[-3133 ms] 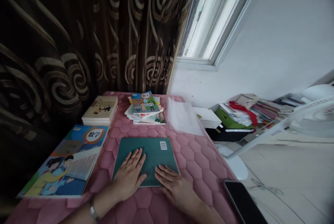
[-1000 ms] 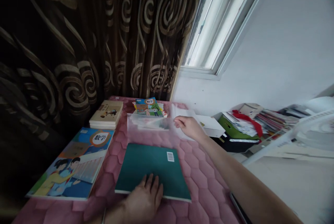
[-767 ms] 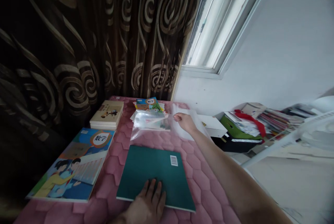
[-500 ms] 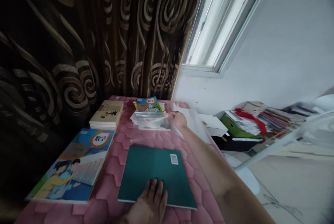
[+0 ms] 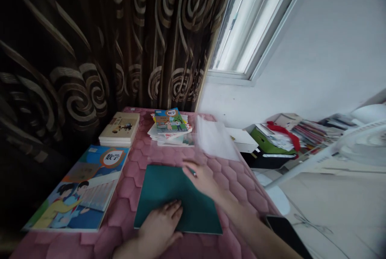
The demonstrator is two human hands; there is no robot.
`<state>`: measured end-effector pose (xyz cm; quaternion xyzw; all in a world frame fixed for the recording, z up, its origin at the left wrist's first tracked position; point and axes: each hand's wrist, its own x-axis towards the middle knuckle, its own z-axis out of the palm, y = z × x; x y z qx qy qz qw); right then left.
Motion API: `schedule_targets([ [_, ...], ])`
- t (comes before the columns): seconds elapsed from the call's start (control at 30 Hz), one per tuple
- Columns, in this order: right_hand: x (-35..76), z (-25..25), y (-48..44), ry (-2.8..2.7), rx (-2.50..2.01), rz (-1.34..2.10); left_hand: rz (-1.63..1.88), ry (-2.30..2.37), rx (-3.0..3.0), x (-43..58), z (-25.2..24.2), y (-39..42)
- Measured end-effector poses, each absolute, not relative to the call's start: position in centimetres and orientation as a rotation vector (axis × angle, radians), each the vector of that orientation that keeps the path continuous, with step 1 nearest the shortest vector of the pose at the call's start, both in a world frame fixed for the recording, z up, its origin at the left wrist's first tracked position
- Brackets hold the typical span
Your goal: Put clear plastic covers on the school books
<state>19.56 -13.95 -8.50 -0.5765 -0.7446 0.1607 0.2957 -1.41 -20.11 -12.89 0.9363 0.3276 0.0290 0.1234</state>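
A dark green book (image 5: 163,186) lies flat on the pink quilted mat in front of me. My left hand (image 5: 161,225) rests palm down on its near part, fingers stretched out. Over the book's far right corner is my right hand (image 5: 200,178), slightly blurred, with its fingers apart and nothing visible in them. A bit of the white label shows between those fingers. Beyond the book, a faint clear plastic sheet (image 5: 167,153) lies on the mat. A small blue math book (image 5: 171,121) sits behind it on a pile of papers and booklets.
At left lie a large blue math book (image 5: 80,188) and a stack of tan books (image 5: 120,128). White translucent sheets (image 5: 215,138) lie at the mat's far right. A dark phone-like object (image 5: 286,235) is at the right edge. A patterned curtain (image 5: 120,42) hangs behind.
My right hand has come back from the clear plastic near the pile to the green book's far right corner. My left hand has turned and shifted slightly left on the book.
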Motion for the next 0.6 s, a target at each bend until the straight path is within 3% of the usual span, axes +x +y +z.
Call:
schedule_targets([
  [0.23, 19.4, -9.8, -24.5, -2.25, -1.566, 0.704, 0.017, 0.915, 2.58, -1.6, -9.6, -19.6],
  [0.6, 19.9, -10.1, -25.2, -2.422, -1.568, 0.644, 0.156, 0.832, 2.747, -2.1, -11.8, -19.6],
])
